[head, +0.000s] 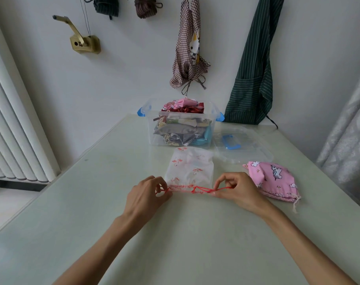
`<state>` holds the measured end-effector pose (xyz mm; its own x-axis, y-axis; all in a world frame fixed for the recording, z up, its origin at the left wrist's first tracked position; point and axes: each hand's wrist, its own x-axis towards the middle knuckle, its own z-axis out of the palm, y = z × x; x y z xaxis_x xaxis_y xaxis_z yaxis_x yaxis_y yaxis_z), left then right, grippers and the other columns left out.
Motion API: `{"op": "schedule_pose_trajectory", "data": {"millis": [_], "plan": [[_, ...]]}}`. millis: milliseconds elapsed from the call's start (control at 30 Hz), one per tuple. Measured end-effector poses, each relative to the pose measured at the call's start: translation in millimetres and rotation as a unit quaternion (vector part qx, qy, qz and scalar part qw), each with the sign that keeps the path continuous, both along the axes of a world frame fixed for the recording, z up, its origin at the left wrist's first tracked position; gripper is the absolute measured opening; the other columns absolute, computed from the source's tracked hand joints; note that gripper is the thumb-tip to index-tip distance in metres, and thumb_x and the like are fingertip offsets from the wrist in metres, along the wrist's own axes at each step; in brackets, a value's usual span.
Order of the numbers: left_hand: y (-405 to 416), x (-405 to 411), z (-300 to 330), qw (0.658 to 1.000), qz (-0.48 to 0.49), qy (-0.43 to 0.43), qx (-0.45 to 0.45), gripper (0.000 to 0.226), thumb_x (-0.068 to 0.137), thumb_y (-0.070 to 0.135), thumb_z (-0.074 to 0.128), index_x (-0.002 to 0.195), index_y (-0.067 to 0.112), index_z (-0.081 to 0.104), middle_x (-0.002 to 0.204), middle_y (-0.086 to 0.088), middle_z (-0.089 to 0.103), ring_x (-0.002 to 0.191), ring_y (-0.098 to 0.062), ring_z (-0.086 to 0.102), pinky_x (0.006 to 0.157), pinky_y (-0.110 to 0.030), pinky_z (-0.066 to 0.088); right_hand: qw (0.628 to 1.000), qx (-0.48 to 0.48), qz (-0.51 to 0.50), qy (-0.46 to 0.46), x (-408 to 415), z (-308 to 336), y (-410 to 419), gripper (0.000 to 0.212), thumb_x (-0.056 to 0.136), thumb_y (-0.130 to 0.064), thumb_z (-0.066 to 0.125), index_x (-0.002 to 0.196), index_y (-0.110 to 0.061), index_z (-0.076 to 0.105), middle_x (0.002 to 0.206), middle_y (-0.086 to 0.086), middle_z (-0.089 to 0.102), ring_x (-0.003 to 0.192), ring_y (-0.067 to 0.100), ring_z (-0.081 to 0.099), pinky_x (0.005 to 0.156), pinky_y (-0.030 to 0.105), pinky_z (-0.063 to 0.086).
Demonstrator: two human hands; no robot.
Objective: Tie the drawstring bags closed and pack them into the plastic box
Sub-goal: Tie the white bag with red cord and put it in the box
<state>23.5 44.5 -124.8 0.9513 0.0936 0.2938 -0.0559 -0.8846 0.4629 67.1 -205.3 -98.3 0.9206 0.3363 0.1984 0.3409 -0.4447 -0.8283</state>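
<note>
Head view: left hand and right hand pinch red drawstring at white bag edge.

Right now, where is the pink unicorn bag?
In the head view, the pink unicorn bag lies on the table, right of the right hand, just in front of the clear lid.

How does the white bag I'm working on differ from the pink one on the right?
The white bag has a flamingo print and a red drawstring; the pink bag has unicorns and a pale cord. The left hand and right hand are pulling the white bag's cord ends; nobody touches the pink bag. The white bag lies square to the table edge, the pink one lies angled. Both lie flat on the table, outside the plastic box.
</note>
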Motion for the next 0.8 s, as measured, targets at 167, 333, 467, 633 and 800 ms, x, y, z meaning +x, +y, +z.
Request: {"op": "schedule_pose_trajectory", "data": {"millis": [167,333,467,633,800], "plan": [[5,5,0,0.999,-0.043,0.017,-0.01,0.015,0.089,0.036,0.061,0.1,0.03,0.069,0.095,0.01,0.061,0.08,-0.011,0.059,0.067,-0.026,0.044,0.998,-0.014,-0.057,-0.016,0,-1,-9,0.033,0.081,-0.002,0.065,0.065,-0.03,0.073,0.057,-0.002,0.057,0.052,0.01,0.037,0.052,0.021,0.031],[2,5,-2,0.987,-0.044,0.046,-0.149,0.007,0.089,0.037,0.061,0.09,0.035,0.068,0.092,0.018,0.061,0.073,-0.002,0.061,0.074,-0.029,0.049,0.992,-0.055,-0.106,-0.029,-4,-3,-5,0.007,0.074,-0.03,0.076,0.081,-0.034,0.075,0.043,-0.009,0.032,0.041,0.008,0.03,0.048,0.021,0.021],[-2,7,4,0.963,-0.067,0.084,-0.246,0.017,0.089,0.04,0.059,0.092,0.026,0.069,0.1,0.009,0.058,0.063,0.001,0.058,0.067,-0.026,0.049,0.982,-0.141,-0.116,-0.044,-4,-2,11,0.01,0.072,-0.039,0.078,0.077,-0.042,0.07,0.039,-0.013,0.041,0.044,-0.001,0.041,0.045,0.016,0.025],[9,2,26,0.787,-0.038,0.177,-0.589,0.017,0.09,0.027,0.058,0.095,0.019,0.072,0.095,0.01,0.063,0.082,-0.005,0.051,0.051,-0.019,0.028,0.982,0.116,-0.072,0.127,1,10,11,0.019,0.089,-0.029,0.058,0.077,-0.02,0.069,0.087,-0.005,0.057,0.081,0.008,0.048,0.069,0.022,0.034],[12,8,27,0.633,-0.015,0.288,-0.719,0.032,0.093,0.023,0.049,0.062,0.018,0.055,0.077,0.004,0.05,0.065,-0.008,0.046,0.034,-0.016,0.02,0.843,0.415,-0.063,0.336,5,10,0,0.024,0.075,-0.032,0.062,0.061,-0.022,0.045,0.063,-0.006,0.043,0.057,0.012,0.036,0.054,0.027,0.023]]}}
